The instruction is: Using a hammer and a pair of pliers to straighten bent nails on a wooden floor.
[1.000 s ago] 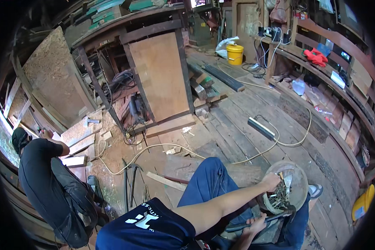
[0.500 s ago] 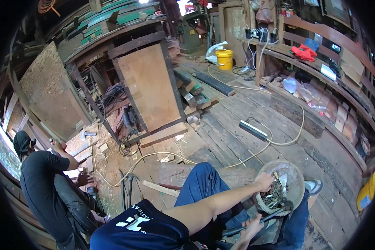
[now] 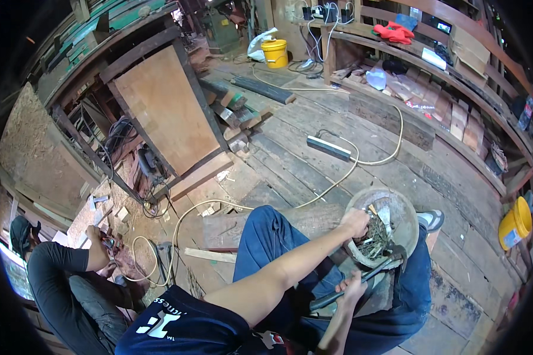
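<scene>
My left hand (image 3: 354, 222) reaches into a round, dull-grey container (image 3: 405, 210) between my legs, among a heap of nails and thin metal pieces (image 3: 373, 236); its fingers are curled, and what they hold is hidden. A pale flat piece (image 3: 382, 217) lies in the container beside it. Below, my right hand (image 3: 352, 286) grips the dark shaft of a hammer-like tool (image 3: 373, 273), whose dark head (image 3: 397, 252) rests at the container's lower rim.
A co-worker (image 3: 71, 284) crouches at the left among wood offcuts. A cable (image 3: 328, 189) and power strip (image 3: 328, 148) lie on the plank floor (image 3: 456, 278). A wooden cabinet (image 3: 160, 112) stands ahead, a shelved bench (image 3: 426, 59) and yellow buckets (image 3: 513, 223) rightward.
The view has swung, so the surroundings appear higher and further left. The co-worker has bent lower, hands down near the floor. My hands remain at the container and on the shaft.
</scene>
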Available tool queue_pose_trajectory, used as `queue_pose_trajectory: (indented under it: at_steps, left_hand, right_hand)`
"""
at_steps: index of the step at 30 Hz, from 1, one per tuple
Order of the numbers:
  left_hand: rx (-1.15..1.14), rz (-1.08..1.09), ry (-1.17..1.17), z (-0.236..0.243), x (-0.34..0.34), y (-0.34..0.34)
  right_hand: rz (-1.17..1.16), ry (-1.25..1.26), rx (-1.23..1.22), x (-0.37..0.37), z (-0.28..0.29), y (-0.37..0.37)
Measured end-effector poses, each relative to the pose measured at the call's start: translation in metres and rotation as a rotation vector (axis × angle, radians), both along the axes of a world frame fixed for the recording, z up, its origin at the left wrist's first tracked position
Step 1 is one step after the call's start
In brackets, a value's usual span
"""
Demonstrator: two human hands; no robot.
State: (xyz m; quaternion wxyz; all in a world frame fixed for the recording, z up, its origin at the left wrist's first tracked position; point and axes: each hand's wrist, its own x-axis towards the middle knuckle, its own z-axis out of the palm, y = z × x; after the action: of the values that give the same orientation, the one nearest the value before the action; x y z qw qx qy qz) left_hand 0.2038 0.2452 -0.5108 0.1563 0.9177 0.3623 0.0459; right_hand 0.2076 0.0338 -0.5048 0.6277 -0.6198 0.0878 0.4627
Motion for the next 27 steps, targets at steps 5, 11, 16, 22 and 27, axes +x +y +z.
queue_pose_trajectory:
  at_steps: [5,11,16,22,27]
  left_hand:
    - [-0.026,0.036,0.023,0.002,0.001,0.0]
    - [-0.031,0.025,0.052,0.004,0.002,0.001]
    - [-0.004,-0.016,0.048,0.003,0.002,0.002]
    - [-0.021,0.013,0.016,0.004,0.002,0.001]
    - [-0.03,0.045,0.053,0.008,0.002,0.0]
  right_hand:
    - [0.058,0.002,0.061,0.003,-0.008,-0.001]
    - [0.003,0.059,0.058,0.005,-0.015,-0.001]
    - [-0.002,0.069,0.097,0.005,-0.014,0.0]
    - [-0.002,0.062,0.062,0.003,-0.005,0.001]
    - [0.014,0.045,0.061,0.004,-0.009,0.002]
